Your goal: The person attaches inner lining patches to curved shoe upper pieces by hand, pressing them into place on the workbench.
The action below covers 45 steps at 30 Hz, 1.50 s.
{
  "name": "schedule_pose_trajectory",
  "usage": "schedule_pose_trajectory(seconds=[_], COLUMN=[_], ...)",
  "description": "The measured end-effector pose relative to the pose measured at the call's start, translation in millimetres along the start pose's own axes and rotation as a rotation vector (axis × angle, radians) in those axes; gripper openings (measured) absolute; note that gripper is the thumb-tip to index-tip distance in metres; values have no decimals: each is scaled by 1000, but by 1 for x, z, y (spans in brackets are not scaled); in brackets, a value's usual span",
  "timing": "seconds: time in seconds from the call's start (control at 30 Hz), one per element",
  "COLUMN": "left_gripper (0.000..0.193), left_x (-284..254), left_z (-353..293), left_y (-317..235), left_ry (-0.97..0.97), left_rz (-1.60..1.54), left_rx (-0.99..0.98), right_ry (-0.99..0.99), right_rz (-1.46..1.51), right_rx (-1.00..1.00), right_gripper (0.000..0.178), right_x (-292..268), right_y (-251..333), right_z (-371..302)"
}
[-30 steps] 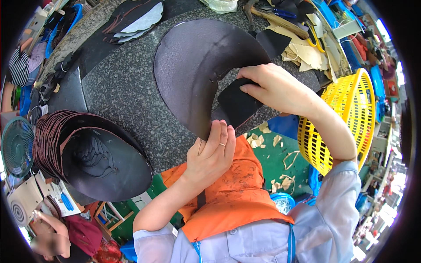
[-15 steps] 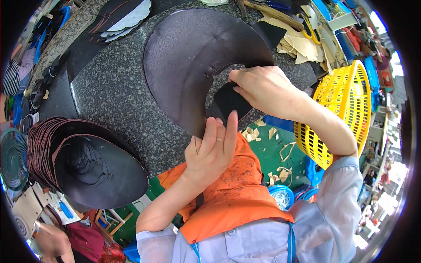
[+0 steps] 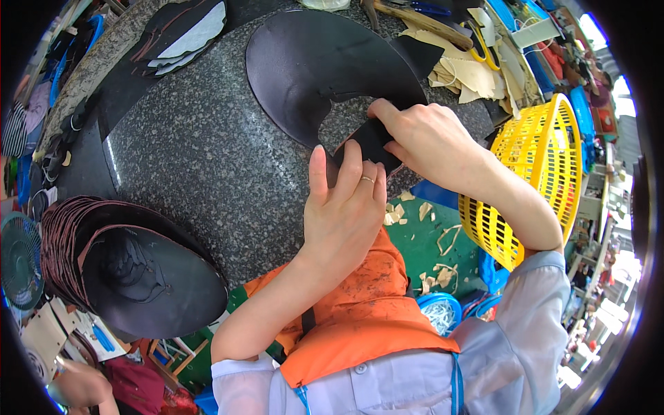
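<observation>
A large curved black leather piece (image 3: 311, 66) lies on the speckled stone table (image 3: 200, 131), its near end bent up into a small dark flap (image 3: 374, 142). My right hand (image 3: 439, 145) pinches this flap between thumb and fingers at its right side. My left hand (image 3: 346, 214) rests on the near end, with the thumb apart and the fingers stretched out over the leather. The undersides of both hands' fingertips are hidden. At the left, a stack of similar black leather pieces (image 3: 166, 290) with reddish edges stands on the table's rim.
A yellow plastic basket (image 3: 534, 166) stands close to my right forearm. Beige scraps (image 3: 467, 72), yellow-handled scissors (image 3: 484, 48) and a hammer (image 3: 422, 19) lie at the back right. More dark cut pieces (image 3: 181, 31) sit at the back left. Offcuts litter the green floor (image 3: 425, 238).
The leather's left part has swung up and to the right, baring more stone. My left hand has moved up and right, from fingertips at the edge to fingers laid over the flap.
</observation>
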<state>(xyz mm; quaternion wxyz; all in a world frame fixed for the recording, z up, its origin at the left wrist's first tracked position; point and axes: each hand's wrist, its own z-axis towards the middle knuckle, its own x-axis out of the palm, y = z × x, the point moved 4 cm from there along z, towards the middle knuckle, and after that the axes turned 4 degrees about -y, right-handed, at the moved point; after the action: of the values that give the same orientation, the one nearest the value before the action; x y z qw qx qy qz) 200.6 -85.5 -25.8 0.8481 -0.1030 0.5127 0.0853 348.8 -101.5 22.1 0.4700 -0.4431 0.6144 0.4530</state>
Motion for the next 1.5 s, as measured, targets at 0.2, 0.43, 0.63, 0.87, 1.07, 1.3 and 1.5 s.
schedule_pose_trajectory(seconds=[0.2,0.43,0.63,0.87,1.07,1.3,1.5], left_gripper=[22,17,23,29,34,28,23], left_x=[-5,-16,-16,-13,-12,-10,-11], left_z=[15,21,19,17,22,24,10], left_y=[10,27,29,30,27,26,23], left_ry=[133,230,276,261,286,276,155], left_rz=[-85,-160,-207,-251,-276,-235,-188], left_rx=[11,-1,-19,-47,-78,-49,-81], right_ry=[69,-189,235,129,121,-119,-152], right_rz=[278,-316,19,142,130,47,-71], right_rx=[-94,-745,-521,-577,-672,-668,-617], right_gripper=[29,26,9,7,9,26,28], right_x=[-10,-8,6,4,8,-31,0], right_y=[-14,7,-10,-13,-17,-23,-22], right_z=[0,-20,0,-3,-9,-17,-41])
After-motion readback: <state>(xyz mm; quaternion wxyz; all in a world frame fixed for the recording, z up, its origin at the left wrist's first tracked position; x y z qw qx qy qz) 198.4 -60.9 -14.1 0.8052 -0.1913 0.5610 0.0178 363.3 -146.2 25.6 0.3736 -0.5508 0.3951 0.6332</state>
